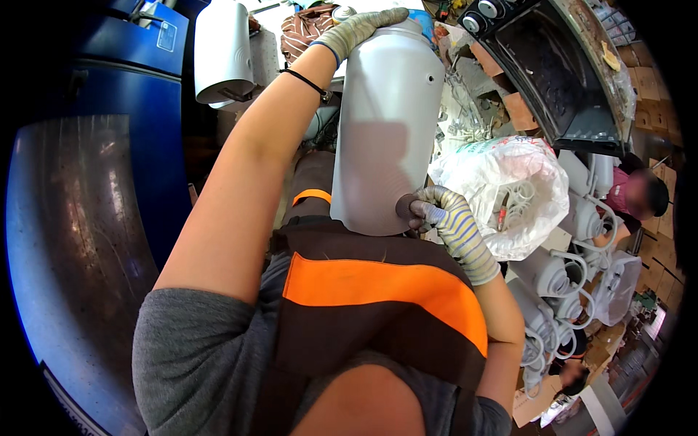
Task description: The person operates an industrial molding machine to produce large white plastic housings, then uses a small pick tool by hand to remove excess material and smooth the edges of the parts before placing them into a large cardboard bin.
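Note:
A pale grey cylindrical housing (389, 109) lies across my lap, its narrower necked end pointing away from me and its wider end against my apron. There is a small dark hole in its side near the far end. My left hand (363, 33), in a striped work glove, wraps over the far neck and grips it. At the near rim, my right hand (454, 221), gloved too, pinches a small dark round piece (405, 207) against the housing's lower right edge. What this piece is made of, I cannot tell.
Right of the housing stands a white plastic bag (534, 211) of pale looped parts. Beyond are a dark oven-like appliance (552, 73) and several grey housings with looped handles (545, 272). A blue machine (156, 94) and another pale cylinder (224, 54) are left. Two people work at the right.

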The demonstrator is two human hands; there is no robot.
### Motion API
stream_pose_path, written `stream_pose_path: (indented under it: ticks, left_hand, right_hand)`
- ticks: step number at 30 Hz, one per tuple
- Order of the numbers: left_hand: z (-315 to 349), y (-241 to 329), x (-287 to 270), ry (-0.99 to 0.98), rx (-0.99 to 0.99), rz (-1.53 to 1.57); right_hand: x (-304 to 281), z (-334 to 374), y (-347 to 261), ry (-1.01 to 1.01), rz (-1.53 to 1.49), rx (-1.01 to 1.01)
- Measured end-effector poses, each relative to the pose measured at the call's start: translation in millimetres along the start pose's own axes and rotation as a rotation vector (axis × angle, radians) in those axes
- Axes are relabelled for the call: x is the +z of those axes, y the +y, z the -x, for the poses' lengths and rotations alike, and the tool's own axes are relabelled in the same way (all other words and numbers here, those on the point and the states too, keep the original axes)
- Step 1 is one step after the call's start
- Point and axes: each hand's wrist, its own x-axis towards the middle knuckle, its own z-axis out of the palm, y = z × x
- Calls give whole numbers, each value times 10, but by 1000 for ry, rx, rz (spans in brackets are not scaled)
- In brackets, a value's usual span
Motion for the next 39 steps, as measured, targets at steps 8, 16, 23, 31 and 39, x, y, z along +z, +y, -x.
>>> stream_pose_path:
  ticks: [8, 16, 23, 31, 39]
  left_hand:
    - [312, 269, 33, -259, 107, 317]
    - [440, 345, 49, -277, 168, 370]
    - [649, 683, 77, -339, 169, 511]
    - [829, 866, 66, -385, 273, 846]
    - [893, 1069, 18, -469, 272, 817]
  right_hand:
    - [6, 44, 102, 69, -252, 128]
    - [-94, -167, 489, 102, -105, -182]
    - [-170, -105, 351, -11, -80, 240]
    - [-120, 25, 456, -18, -452, -38]
    - [-16, -158, 594, -47, -549, -133]
